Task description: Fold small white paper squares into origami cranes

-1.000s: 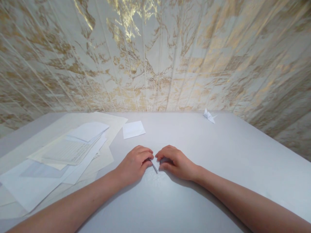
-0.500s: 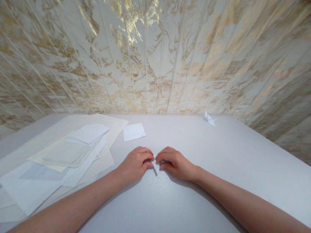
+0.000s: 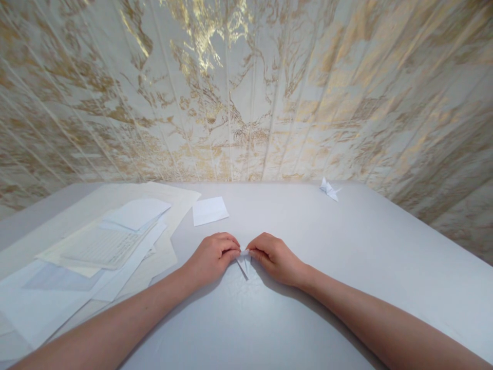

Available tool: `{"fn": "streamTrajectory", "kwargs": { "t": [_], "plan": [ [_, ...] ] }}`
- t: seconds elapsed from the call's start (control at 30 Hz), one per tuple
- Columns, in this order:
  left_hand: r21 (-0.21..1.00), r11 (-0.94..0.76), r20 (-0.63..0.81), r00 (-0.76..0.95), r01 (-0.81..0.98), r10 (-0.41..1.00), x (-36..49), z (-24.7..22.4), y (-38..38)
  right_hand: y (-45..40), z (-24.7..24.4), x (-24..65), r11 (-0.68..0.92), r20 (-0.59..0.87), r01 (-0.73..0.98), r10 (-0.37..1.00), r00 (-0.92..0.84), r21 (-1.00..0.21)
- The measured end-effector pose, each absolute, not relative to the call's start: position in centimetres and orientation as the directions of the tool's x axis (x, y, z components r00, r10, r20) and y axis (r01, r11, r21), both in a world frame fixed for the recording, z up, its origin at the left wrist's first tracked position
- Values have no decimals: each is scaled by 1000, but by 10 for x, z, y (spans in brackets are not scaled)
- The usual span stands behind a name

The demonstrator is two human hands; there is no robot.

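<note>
On the bench [image 3: 246, 329], the left hand [image 3: 213, 258] and right hand [image 3: 276, 259] pinch folded paper [image 3: 245, 265]; they've just closed in, so it's likely held tighter.

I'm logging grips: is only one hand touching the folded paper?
No, the left hand and the right hand both pinch the folded paper.

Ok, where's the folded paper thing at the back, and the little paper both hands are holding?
Folded paper thing [image 3: 329, 191]: head view, on the middle of its body.
Little paper [image 3: 244, 264]: head view, on its pointed flap.
</note>
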State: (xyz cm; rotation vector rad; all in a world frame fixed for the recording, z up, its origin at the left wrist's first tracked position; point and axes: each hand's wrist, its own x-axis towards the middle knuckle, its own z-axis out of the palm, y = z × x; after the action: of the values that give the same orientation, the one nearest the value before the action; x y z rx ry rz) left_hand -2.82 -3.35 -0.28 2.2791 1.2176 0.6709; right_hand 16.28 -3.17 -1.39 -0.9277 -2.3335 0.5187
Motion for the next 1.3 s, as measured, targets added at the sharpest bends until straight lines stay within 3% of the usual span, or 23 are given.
{"fn": "streamTrajectory", "kwargs": {
  "t": [0.43, 0.57, 0.73, 0.9, 1.1, 1.2, 1.3],
  "plan": [
    [603, -496, 219, 468, 625, 856, -26, -5, -35, -31, -15, 162, 657, 371, 503, 743, -556, -561],
    [634, -504, 200, 505, 587, 840, -28, -3, -36, -30, -16, 163, 531, 326, 496, 835, -443, -687],
    [722, -406, 143, 453, 560, 880, -28, -1, -37, -29, -19, 163, 333, 211, 311, 906, -366, -890],
    [809, -319, 131, 378, 494, 916, -27, -6, -34, -30, -19, 162, 233, 127, 240, 913, -389, -942],
    [798, -387, 332, 200, 461, 922, -30, -13, -36, -29, -17, 161, 118, 41, 195, 933, -357, -974],
    [722, -514, 430, 281, 463, 858, -30, -12, -40, -28, -16, 160, 95, 23, 195, 939, -343, -976],
    [692, -559, 430, 362, 457, 827, -28, -9, -40, -29, -17, 160, 108, 29, 210, 937, -347, -972]
  ]
}}
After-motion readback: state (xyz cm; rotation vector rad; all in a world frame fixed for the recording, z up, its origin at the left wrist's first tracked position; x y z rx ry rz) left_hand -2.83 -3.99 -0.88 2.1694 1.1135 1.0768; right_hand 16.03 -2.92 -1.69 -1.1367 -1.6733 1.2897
